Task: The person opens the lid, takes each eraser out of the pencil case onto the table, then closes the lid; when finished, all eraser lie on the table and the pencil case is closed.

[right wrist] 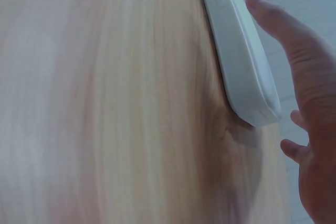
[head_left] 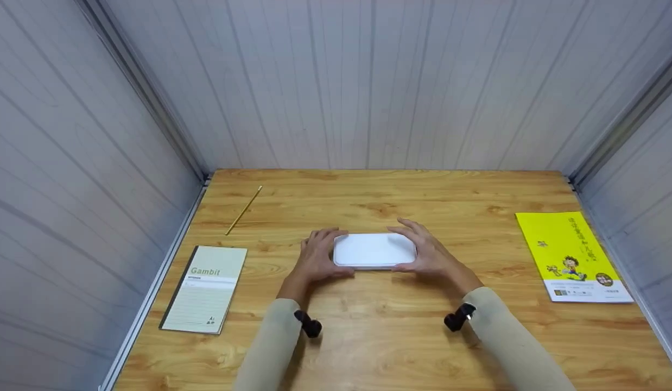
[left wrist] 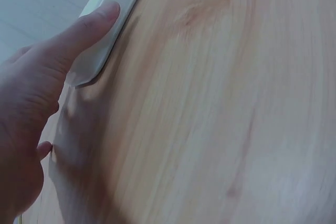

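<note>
A white rounded rectangular case (head_left: pixel 375 251) lies on the wooden table between both hands. My left hand (head_left: pixel 318 255) grips its left end, thumb along the near side and fingers at the far edge. In the left wrist view the left thumb (left wrist: pixel 94 27) presses against the side of the case (left wrist: pixel 89 69). Around the right end curls my right hand (head_left: pixel 423 252), thumb at the near edge and fingers at the far edge. The right wrist view shows the right thumb (right wrist: pixel 278 22) at the case's upper edge (right wrist: pixel 244 56), with fingertips partly hidden behind it.
At the left lies a Gambit notebook (head_left: pixel 205 290), with a yellow pencil (head_left: pixel 243 210) farther back. A yellow and white book (head_left: pixel 572 255) with a cartoon figure lies near the table's right edge. Pale panel walls (head_left: pixel 368 87) enclose the table (head_left: pixel 368 336) at the back and sides.
</note>
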`<state>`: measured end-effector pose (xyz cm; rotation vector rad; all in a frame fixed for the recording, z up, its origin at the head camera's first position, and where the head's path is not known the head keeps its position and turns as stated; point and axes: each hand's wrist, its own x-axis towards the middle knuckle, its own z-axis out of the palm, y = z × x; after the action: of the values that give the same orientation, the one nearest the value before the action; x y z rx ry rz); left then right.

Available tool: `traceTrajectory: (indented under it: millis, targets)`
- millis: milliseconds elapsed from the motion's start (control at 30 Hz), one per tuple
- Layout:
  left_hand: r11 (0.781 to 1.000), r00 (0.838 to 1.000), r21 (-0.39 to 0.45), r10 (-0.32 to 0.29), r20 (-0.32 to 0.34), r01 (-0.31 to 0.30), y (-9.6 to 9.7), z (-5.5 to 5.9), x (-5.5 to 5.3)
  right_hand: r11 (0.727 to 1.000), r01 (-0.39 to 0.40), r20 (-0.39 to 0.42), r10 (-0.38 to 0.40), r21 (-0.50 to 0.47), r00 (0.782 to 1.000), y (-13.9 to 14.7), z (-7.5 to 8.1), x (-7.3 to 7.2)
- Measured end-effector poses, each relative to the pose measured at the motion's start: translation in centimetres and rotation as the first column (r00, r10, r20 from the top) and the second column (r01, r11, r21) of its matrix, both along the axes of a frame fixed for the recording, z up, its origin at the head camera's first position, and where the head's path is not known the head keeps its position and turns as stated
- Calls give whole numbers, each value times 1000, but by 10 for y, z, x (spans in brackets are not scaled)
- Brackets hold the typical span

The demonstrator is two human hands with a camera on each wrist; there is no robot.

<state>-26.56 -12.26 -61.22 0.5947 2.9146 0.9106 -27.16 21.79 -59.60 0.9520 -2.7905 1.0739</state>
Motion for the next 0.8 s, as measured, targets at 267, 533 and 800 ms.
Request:
traceTrajectory:
  millis: [267,533,800]
  targets:
    - [992,1000,126,5,30,-9,15,-2,1,999,22,29,-22,-28,999,3,-9,1]
    - [985,1000,174,7,30,-12,13,-11,0,997,18,64,-13,-73,998,3,-18,-1]
    - [978,998,207,13,64,-25,13,-16,1,997,33,49,-29,-70,998,3,-24,1]
